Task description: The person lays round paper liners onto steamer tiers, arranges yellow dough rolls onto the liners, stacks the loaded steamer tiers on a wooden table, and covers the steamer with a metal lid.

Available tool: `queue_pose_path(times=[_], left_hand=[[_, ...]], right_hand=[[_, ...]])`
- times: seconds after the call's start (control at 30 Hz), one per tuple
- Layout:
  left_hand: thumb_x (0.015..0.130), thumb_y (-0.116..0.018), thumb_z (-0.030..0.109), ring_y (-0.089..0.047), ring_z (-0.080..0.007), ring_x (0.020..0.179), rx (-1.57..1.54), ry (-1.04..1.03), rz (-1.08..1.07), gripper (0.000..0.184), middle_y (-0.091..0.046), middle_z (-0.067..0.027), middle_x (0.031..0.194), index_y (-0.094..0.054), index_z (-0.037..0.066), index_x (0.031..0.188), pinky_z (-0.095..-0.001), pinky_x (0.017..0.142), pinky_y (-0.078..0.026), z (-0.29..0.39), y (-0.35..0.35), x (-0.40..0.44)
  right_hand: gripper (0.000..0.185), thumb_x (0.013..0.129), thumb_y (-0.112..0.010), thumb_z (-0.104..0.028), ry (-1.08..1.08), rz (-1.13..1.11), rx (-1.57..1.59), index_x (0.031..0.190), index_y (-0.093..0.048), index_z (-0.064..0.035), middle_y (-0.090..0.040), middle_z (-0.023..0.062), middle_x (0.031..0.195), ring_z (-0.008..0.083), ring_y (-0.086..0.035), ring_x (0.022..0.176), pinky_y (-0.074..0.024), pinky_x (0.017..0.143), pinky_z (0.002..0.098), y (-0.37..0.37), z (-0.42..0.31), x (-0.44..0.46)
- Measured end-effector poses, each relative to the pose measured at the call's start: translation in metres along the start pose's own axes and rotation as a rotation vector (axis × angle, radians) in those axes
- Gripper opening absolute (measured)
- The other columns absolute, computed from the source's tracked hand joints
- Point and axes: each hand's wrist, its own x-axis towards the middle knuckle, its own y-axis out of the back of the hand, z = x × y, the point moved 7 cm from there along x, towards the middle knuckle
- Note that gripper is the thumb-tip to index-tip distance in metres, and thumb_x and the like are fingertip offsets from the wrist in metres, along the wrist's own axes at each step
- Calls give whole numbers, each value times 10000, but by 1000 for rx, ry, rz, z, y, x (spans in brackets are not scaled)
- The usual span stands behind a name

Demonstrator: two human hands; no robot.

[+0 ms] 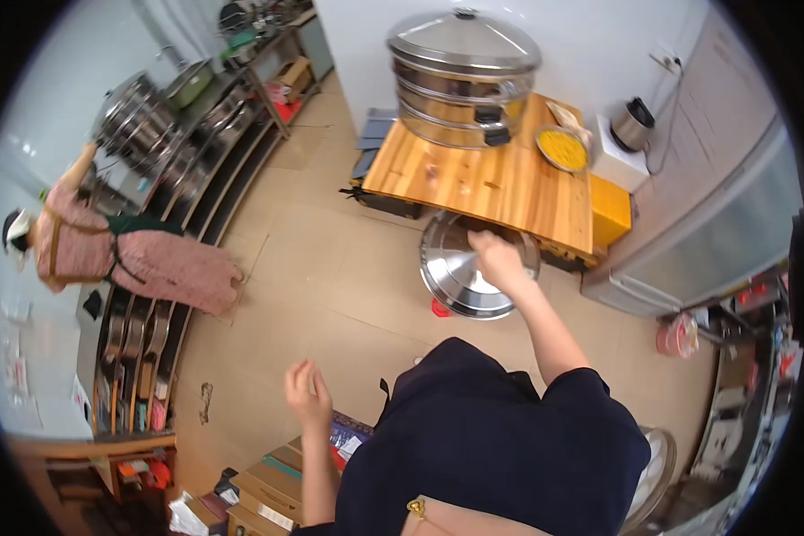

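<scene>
My right hand (500, 261) is closed at the top of a shiny domed metal pot lid (449, 264). The knob or handle under the fingers is hidden. The lid hangs over the floor by the front edge of a wooden table (473, 186). Off to the left, my left hand (306, 393) is raised over the floor with nothing in it, fingers loosely bent and partly apart. A tall tiered steamer (456, 103) with its own domed lid (464, 40) stands on the table. Right of it is a bowl of yellow food (563, 149).
At the left, a person in a pink apron (165, 263) reaches toward stacked steamers (138, 121) on a metal shelf. A fridge (715, 232) stands right of the table. Cardboard boxes (272, 487) lie near my left arm; a pink bin (677, 337) is at the right.
</scene>
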Motion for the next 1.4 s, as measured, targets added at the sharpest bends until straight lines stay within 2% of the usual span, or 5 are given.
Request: queue_pose_path(times=[0.07,0.13,0.33,0.5,1.4], left_hand=[[794,-595,29,-583,-259,769,-88,278,-131,138,-590,-156,888,-626,8,927,-335,693,-469,-52,-45,-68],[798,-612,75,-583,-225,728,-109,640,-219,147,-597,-139,819,-632,-1,922,-327,658,-467,-100,-81,-145],[777,-636,96,-589,-167,634,-346,1226,-618,169,-638,-115,719,-634,-55,854,-302,616,-484,-182,-136,-322],[778,-630,98,-585,-167,628,-243,1491,-681,166,-631,-111,714,-630,-51,854,-301,607,-481,-183,-123,-357],[786,-597,106,-564,-164,595,-377,1895,-191,150,-596,-87,687,-606,-29,853,-294,556,-467,-248,-17,-444]], right_hand=[[386,749,-575,-83,-276,-742,-164,1132,-547,-41,-581,173,1081,328,-564,1014,-481,814,421,-119,75,-74],[460,725,-660,-239,-376,-1032,-52,1114,-565,-11,-592,224,1080,344,-579,997,-479,834,412,-185,122,-148],[441,700,-699,-310,-765,-1055,138,946,-635,50,-622,217,1019,327,-607,946,-480,819,389,-229,174,-237],[439,709,-682,-322,-598,-853,131,974,-647,26,-629,213,1003,317,-612,937,-479,820,369,-255,177,-173],[424,743,-635,-311,155,-1301,-78,1065,-620,-35,-607,182,1084,301,-585,1020,-463,856,408,-389,-163,-81]])
